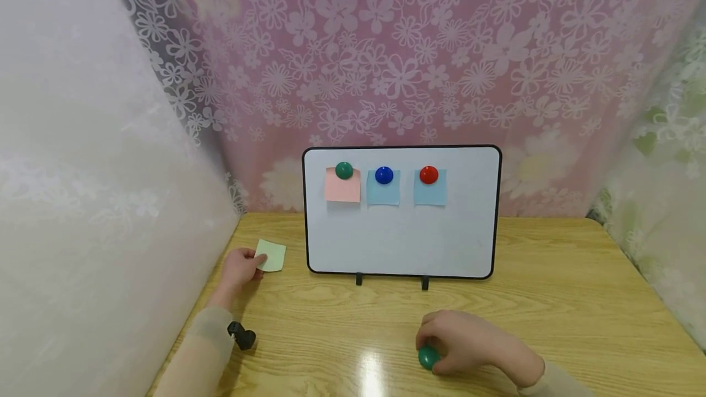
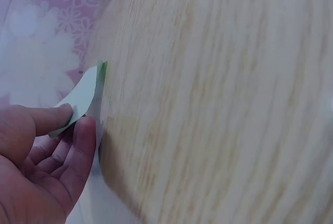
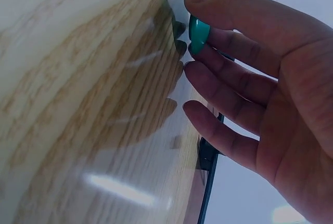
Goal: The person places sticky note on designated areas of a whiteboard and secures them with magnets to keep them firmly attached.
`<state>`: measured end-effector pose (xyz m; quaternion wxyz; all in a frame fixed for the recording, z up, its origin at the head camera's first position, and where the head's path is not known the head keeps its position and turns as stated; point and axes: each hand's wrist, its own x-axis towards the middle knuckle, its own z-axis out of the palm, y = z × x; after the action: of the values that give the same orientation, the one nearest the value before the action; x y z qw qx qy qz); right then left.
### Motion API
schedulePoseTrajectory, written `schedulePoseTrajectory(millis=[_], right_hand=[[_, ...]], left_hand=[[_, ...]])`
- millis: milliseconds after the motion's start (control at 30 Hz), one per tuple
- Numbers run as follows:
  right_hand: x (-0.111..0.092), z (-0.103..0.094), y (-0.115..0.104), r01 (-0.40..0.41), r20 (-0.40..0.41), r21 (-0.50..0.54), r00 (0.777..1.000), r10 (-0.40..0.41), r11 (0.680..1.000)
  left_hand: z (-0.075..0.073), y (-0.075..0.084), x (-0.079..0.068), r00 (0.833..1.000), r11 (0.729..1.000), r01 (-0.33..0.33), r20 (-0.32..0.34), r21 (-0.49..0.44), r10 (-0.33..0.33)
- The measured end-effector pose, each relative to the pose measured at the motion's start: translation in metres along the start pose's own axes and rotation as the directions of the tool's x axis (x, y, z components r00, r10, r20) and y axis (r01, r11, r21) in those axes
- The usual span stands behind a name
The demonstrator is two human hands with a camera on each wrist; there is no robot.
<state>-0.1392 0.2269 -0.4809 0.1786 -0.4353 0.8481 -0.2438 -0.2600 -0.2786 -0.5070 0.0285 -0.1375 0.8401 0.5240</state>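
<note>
Between thumb and fingers, my left hand (image 1: pixel 241 267) pinches a pale green sticky note (image 1: pixel 274 255) at the left of the table. The note's sheet bends upward in the left wrist view, its far edge close to the tabletop. My right hand (image 1: pixel 460 340), near the table's front, grips a round green magnet (image 1: pixel 428 357) low over the wood. In the right wrist view the thumb and fingertips (image 3: pixel 195 70) are around the magnet (image 3: pixel 199 34); whether it touches the table I cannot tell.
A whiteboard (image 1: pixel 399 241) stands on black feet at the back. It bears a pink note (image 1: pixel 342 192) under a green magnet (image 1: pixel 344 170), and two blue notes (image 1: pixel 383 195) under a blue magnet (image 1: pixel 384 175) and a red magnet (image 1: pixel 429 174). Floral curtains (image 1: pixel 386 66) surround the wooden table (image 1: pixel 309 336).
</note>
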Motion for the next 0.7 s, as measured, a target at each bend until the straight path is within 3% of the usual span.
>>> schedulePoseTrajectory(millis=[400,700], right_hand=[[0.002,0.0,0.004,-0.011,-0.015,0.025,1.0,0.012,1.0],[0.003,-0.002,0.006,-0.015,-0.03,0.069,0.999,0.018,0.997]], left_hand=[[0.01,-0.01,-0.009,1.0,0.984,-0.002,-0.025,-0.177,-0.003],[0.015,-0.009,-0.012,0.999,0.951,0.009,-0.03,-0.309,-0.02]])
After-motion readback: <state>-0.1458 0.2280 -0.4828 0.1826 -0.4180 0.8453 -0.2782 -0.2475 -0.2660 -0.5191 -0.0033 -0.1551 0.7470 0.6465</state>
